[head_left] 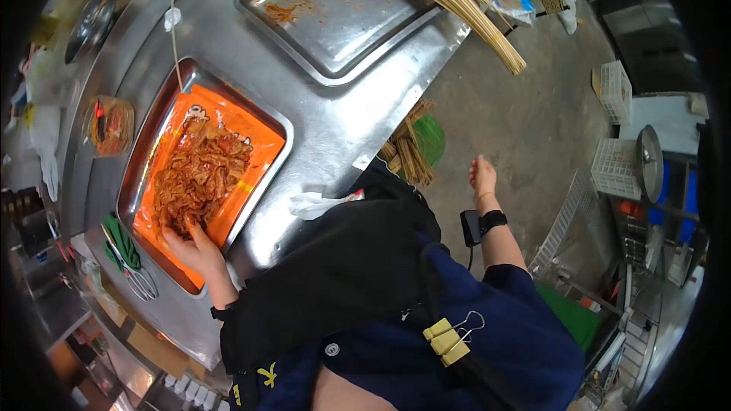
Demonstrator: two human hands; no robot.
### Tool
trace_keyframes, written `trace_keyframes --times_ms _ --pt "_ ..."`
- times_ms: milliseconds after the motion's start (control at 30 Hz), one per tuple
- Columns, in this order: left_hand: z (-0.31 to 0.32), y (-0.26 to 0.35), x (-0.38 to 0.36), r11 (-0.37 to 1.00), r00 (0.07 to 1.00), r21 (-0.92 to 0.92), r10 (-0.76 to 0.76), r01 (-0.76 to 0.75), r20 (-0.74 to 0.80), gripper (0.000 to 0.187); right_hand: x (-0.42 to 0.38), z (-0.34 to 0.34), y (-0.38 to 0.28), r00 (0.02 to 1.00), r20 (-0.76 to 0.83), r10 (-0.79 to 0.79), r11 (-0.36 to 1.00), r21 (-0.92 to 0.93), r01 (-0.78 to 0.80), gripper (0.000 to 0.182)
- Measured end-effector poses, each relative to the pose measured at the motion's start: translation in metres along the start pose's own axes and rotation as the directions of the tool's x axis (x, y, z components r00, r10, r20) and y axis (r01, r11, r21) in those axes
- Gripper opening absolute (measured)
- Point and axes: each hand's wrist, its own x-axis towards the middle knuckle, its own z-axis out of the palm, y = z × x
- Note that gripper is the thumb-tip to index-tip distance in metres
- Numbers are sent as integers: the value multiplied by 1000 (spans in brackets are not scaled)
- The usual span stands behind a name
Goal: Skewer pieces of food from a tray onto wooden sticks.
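Observation:
My left hand (196,250) reaches into the near end of a heap of red-sauced meat pieces (199,171), its fingertips partly hidden in the pile. Under the heap lies an orange plastic sheet or bag (259,144) inside a metal tray (285,123). My right hand (483,176) is raised over the floor, away from the table, with its fingers curled in and nothing visible in them. A second metal tray (343,27) holds red scraps and a bundle of long wooden skewers (464,11) with meat at one end, the sticks jutting past the table edge.
Green-handled scissors (137,278) and a clear container (111,126) lie left of the orange sheet. A white plastic bag (312,205) sits at the table's near edge. More sticks (411,154) stand beside something green below the table. White crates (615,167) are at the right.

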Motion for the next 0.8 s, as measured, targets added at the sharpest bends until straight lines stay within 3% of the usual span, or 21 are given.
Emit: trace_keyframes --times_ms 33,67,167,267,367,400,500,600,700,800 --pt "2 0 -1 1000 1000 -21 -15 15 -3 40 10 -8 25 995 -26 91 995 -34 -92 20" --pt "2 2 -2 995 999 100 29 -27 -17 40 14 -15 44 981 -59 183 980 -70 -187 17" --pt "6 7 -4 990 1000 141 27 -26 -3 42 25 -13 90 954 -38 299 928 -223 -300 11" --pt "9 13 -4 951 985 263 173 -163 -17 45 48 -1 124 968 52 246 908 -361 -211 16" --pt "3 1 -2 913 987 383 161 -142 -16 45 64 16 133 985 110 131 823 -566 -46 22" --pt "3 -6 0 960 991 257 128 -114 -38 46 66 20 135 987 139 86 770 -637 22 24" --pt "8 7 0 972 998 234 36 -22 -55 46 53 26 111 994 100 37 592 -804 59 27" --pt "1 -6 0 939 997 341 61 -42 -43 47 84 22 159 975 83 208 558 -828 -49 24" --pt "0 -15 -1 960 996 275 72 -54 -54 49 86 25 174 789 125 602 713 -530 -460 26" --pt "1 -10 -2 911 992 406 107 -71 -67 49 70 43 148 686 234 689 725 -231 -649 25"
